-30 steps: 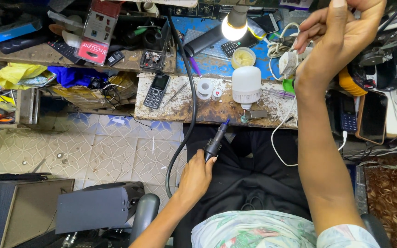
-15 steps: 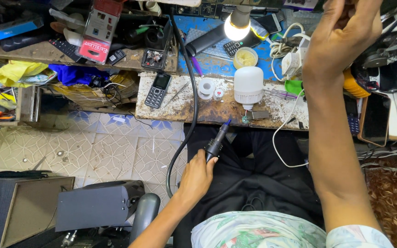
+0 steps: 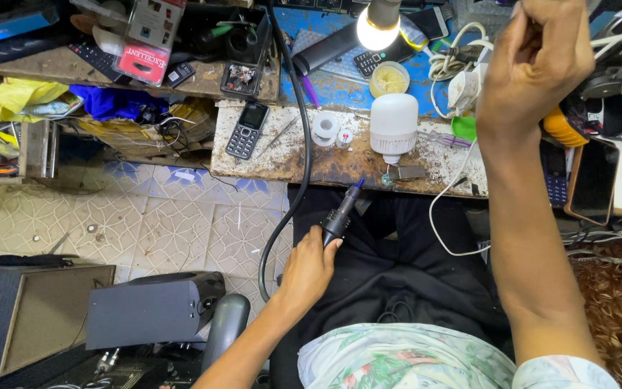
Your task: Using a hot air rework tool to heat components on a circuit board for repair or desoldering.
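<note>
The left arm bends across the lap, its left hand (image 3: 309, 268) closed around a black soldering iron (image 3: 343, 214), tip angled up toward the counter (image 3: 293, 167) edge, just below a white LED bulb (image 3: 393, 125). The right arm stretches straight forward; the right hand (image 3: 534, 68) hovers curled above the counter's cluttered far side, apparently holding nothing. Open tiled floor (image 3: 145, 223) lies left.

An electronics repair workshop: cluttered workbench (image 3: 340, 164), soldering iron (image 3: 343, 215), dismantled phones (image 3: 247, 129).
</note>
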